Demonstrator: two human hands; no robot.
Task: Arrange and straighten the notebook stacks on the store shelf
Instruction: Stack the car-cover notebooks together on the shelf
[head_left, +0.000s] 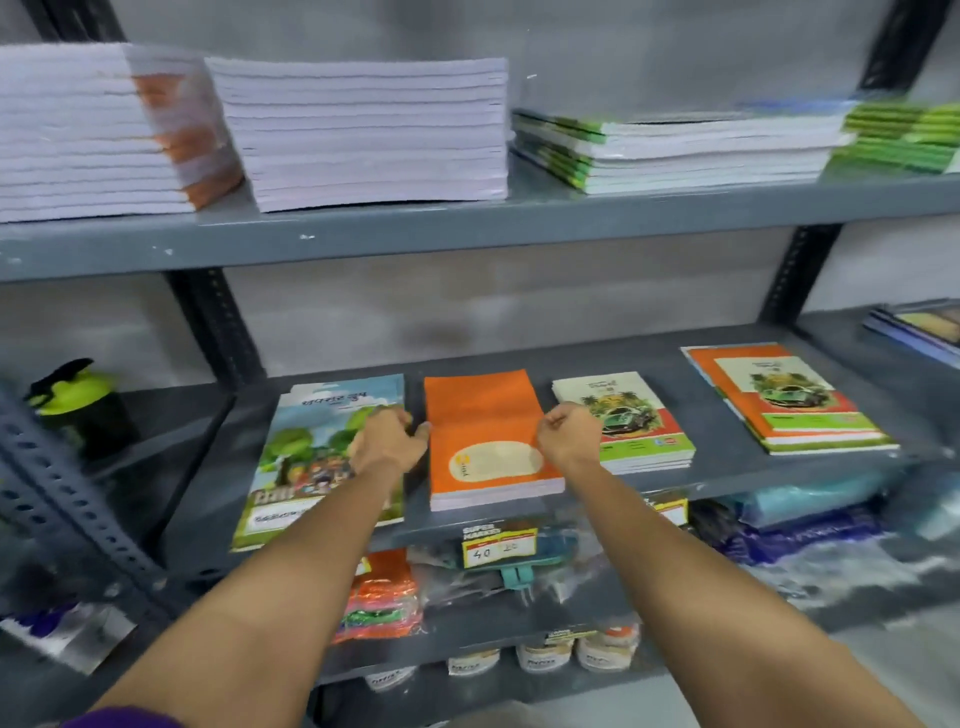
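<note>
1. Glossy orange notebook stack (485, 441) lies at frame centre on the grey metal shelf (727, 475).
2. Left hand (388, 441) and right hand (569, 435), fingers curled narrow, press its side edges.

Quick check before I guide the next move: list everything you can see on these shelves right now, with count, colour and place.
White-edged notebook stacks: two, top shelf left.
Green-spined notebook stack: one, top shelf right; more green ones beside it, blurred.
Cartoon-cover stack: one, blue and green, middle shelf left.
Orange stack: one, middle shelf centre, between both hands.
Car-cover stacks: two, orange and green, middle shelf right and far right.
Bottle: one, black with lime lid, left bay.
Price tag: one, yellow, below the middle shelf's edge.
Packaged goods: several, lower shelves, too blurred to count.
Left hand: at the orange stack's left edge.
Right hand: at its right edge.
</note>
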